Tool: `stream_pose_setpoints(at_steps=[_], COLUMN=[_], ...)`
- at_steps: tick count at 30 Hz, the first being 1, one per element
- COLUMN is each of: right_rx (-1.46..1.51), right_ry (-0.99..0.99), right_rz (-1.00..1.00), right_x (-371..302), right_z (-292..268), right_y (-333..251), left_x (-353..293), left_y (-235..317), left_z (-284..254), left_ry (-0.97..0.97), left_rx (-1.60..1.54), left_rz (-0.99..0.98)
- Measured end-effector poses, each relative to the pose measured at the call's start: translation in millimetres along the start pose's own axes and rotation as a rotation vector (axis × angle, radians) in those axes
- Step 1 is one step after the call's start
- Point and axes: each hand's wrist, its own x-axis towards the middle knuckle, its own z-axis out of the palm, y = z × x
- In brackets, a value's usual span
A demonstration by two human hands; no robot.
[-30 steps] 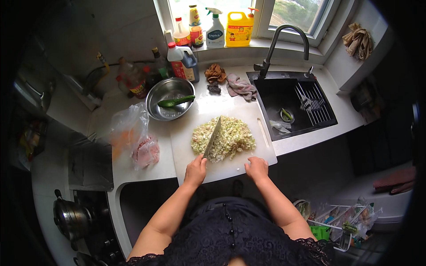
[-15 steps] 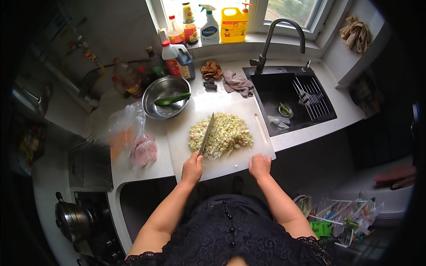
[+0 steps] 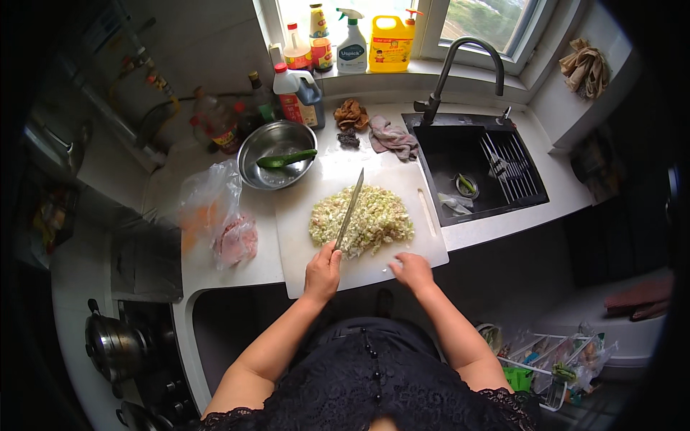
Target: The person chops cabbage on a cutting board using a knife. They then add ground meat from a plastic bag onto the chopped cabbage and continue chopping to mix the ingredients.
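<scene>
Chopped vegetable is lying ready mid-board — a cucumber is lying unchopped in the bowl. The left hand is gripping a knife; the right hand, loosely open, is hovering near the cutting board's front-right corner.

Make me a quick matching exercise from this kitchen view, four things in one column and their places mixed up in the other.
Things
1. knife
2. long green vegetable
3. chopped vegetables
4. yellow jug

Places
A. on the windowsill
B. in the metal bowl
C. in the left hand
D. heaped on the white cutting board

Pairs: 1-C, 2-B, 3-D, 4-A
</scene>
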Motion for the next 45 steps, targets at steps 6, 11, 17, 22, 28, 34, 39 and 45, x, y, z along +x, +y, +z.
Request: stream_pose_setpoints(at_steps=[6, 11, 17, 22, 28, 34, 39, 45], right_rx=[1.083, 0.75, 0.424, 0.15, -0.159, -0.117, -0.091, -0.138], right_ry=[-0.208, 0.018, 0.272, 0.348, 0.059, 0.035, -0.057, -0.014], right_rz=[-0.193, -0.083, -0.075, -0.266, -0.228, -0.249, -0.221, -0.173], right_x=[6.6, 8.5, 6.8, 15.7, 38.2, 27.2, 31.5, 31.0], right_z=[12.4, 13.2, 1.5, -7.9, 19.4, 1.2, 13.1, 8.1], right_y=[-82.7, -77.9, -66.1, -68.0, -67.8, -88.5, -78.3, -71.0], left_x=[-13.3, -26.4, -28.0, -25.0, -14.7, -11.9, -7.4, -6.7], left_y=[17.7, 7.9, -18.4, -66.8, -66.3, -62.5, -55.9, -58.4], left_z=[27.0, 41.3, 8.8, -6.2, -8.0, -9.3, -9.2, -9.2], left_ry=[0.1, -0.017, -0.234, -0.175, -0.323, -0.383, -0.426, -0.439], left_rx=[-0.135, -0.212, -0.011, 0.624, 0.908, 0.97, 0.997, 0.996], left_rz=[0.213, 0.255, 0.279, 0.011, -0.109, -0.151, -0.174, -0.17])
